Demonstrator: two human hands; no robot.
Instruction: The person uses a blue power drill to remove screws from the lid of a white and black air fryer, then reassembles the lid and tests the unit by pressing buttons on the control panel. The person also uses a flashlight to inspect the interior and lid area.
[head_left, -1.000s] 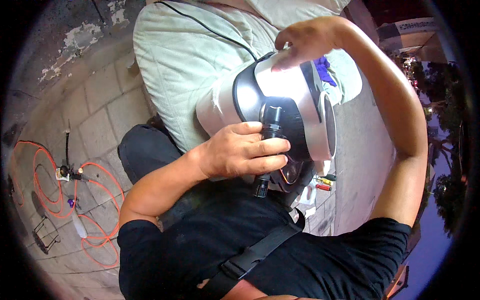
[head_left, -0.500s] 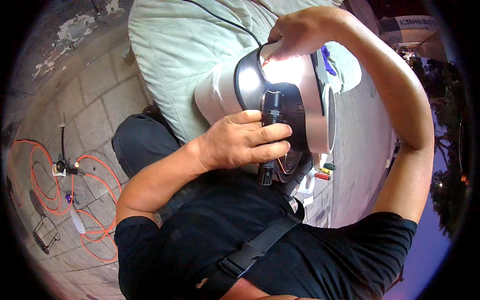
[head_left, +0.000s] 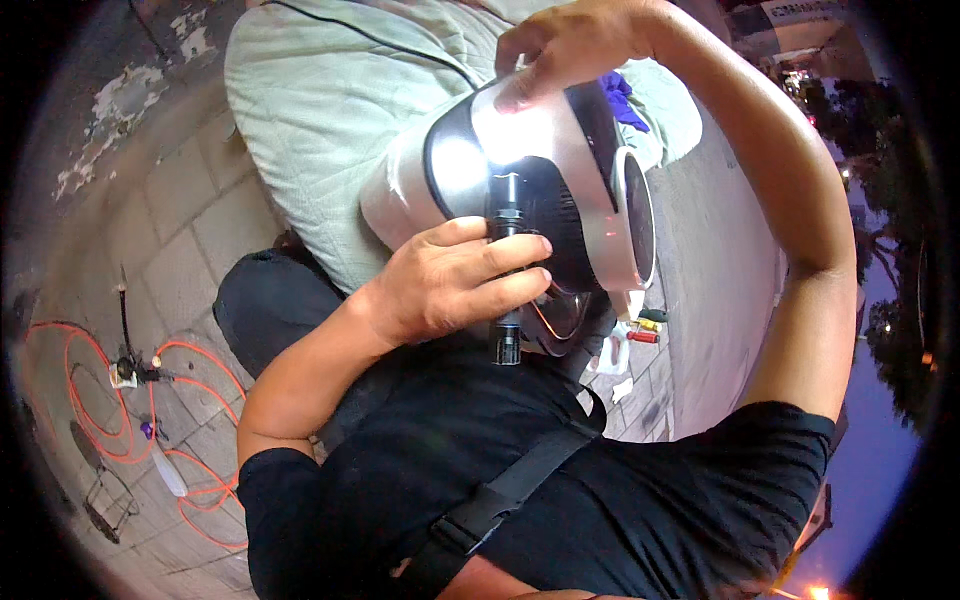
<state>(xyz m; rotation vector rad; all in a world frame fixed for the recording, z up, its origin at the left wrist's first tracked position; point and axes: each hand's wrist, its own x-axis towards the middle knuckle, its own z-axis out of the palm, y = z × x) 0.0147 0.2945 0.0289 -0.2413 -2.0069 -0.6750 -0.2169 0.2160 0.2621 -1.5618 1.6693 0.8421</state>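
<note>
My left hand (head_left: 445, 275) is wrapped round a black flashlight (head_left: 507, 330). Its lit head throws a bright spot on a white-and-black rounded appliance (head_left: 395, 195) with a round open end at the right. The appliance lies tilted on a pale green padded cloth (head_left: 280, 130), and a black cord (head_left: 375, 38) runs from its far side. Reaching over from the right, my right hand (head_left: 570, 50) grips the appliance's far upper edge, thumb on the near surface; its other fingertips are partly hidden.
Coils of orange hose or cable (head_left: 75, 390) with black fittings lie on the paved floor at left. A red-handled tool (head_left: 643, 337) rests on the ground to the right, beside scraps of white paper (head_left: 607, 355). Purple cloth (head_left: 622, 100) shows behind the appliance.
The appliance and both hands have shifted left in view, and its open end has turned more toward me. My right thumb has come clear of the glare. The flashlight stays lit.
</note>
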